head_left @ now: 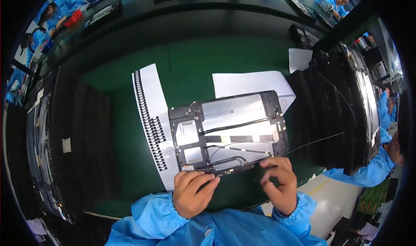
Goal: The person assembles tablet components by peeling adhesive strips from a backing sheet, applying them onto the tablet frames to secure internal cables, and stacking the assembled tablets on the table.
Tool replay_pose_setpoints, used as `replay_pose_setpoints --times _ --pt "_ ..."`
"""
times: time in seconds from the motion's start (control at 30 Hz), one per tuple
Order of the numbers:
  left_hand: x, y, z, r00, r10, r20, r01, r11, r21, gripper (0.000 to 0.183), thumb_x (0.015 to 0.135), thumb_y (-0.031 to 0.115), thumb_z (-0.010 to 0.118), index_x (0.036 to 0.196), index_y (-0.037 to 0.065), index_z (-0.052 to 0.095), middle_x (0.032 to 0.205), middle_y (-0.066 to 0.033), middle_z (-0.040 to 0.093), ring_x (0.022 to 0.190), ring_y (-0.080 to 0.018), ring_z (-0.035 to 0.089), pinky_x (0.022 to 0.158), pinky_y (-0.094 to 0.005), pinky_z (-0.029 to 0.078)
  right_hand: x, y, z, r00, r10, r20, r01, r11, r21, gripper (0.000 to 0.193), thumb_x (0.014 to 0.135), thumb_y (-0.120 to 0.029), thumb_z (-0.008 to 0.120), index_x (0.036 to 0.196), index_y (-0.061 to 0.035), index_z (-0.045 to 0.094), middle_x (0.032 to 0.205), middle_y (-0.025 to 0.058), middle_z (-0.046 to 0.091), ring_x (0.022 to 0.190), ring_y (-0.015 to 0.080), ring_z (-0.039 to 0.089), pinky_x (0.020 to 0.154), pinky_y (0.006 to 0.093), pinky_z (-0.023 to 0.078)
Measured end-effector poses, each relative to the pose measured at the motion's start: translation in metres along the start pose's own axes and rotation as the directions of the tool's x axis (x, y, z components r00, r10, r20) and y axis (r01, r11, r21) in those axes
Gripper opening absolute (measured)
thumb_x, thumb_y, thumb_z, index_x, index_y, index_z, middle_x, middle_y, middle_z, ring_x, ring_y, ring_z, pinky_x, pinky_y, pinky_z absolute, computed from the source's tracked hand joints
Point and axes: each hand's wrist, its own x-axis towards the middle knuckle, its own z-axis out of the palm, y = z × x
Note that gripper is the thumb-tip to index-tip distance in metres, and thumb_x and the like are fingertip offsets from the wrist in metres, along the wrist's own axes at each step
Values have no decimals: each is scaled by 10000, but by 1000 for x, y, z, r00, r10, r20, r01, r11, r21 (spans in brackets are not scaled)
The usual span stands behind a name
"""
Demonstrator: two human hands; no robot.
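An opened tablet [234,116] lies tilted in front of me, its silver battery, flat ribbon cables and thin wires exposed. My left hand [193,194] grips its near left edge, with fingers on the rim. At the near right edge is my right hand [281,183], fingers bent and slightly blurred, with a gap between thumb and fingers. Nothing shows in that hand; its fingertips are close to or touching the frame. A thin dark wire [318,142] sticks out past the tablet's right side.
A white sheet [151,90] with rows of small black stickers lies left of the tablet. Another white sheet [253,81] is behind it. Tall stacks of tablet parts flank the green table, left [45,137] and right [346,103]. Co-workers in blue work beyond a dark shelf [195,12].
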Motion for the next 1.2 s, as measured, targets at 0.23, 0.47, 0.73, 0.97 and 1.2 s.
replay_pose_setpoints --times 0.23,0.47,0.73,0.97,1.2 --pt "-7 -3 8 998 -16 -53 15 1000 -17 312 554 24 650 856 99 680 876 1 616 809 -176 538 731 -326 381 24 -2 41 982 -167 83 173 983 -64 89 561 -26 605 606 -42 530 1120 140 525 1017 339 434 874 396 335" --pt "-5 -3 7 997 -28 -68 25 999 -39 300 554 50 659 849 100 681 878 9 621 799 -169 541 728 -322 381 26 -4 43 983 -152 102 160 984 -84 90 545 -32 606 595 -44 532 1127 134 526 1016 340 430 886 416 314" --pt "2 3 3 999 -13 -34 14 999 41 281 596 91 627 872 95 679 893 1 617 801 -175 532 714 -325 383 28 -2 46 984 -148 96 158 982 -104 92 550 -43 610 587 -44 526 1124 126 528 1016 340 428 886 410 307" --pt "8 -2 2 984 147 103 -165 968 190 307 664 102 573 960 101 656 952 -10 590 752 -168 512 672 -327 387 29 0 37 979 -157 130 161 987 -21 90 558 -5 637 625 -27 581 1085 125 554 1025 325 461 874 397 367" --pt "6 -5 7 981 179 71 -189 966 179 301 669 105 576 959 108 658 960 -5 593 752 -158 514 667 -330 389 24 9 30 981 -161 110 157 987 41 121 560 23 660 656 -21 599 1039 118 577 1016 316 497 835 381 416"
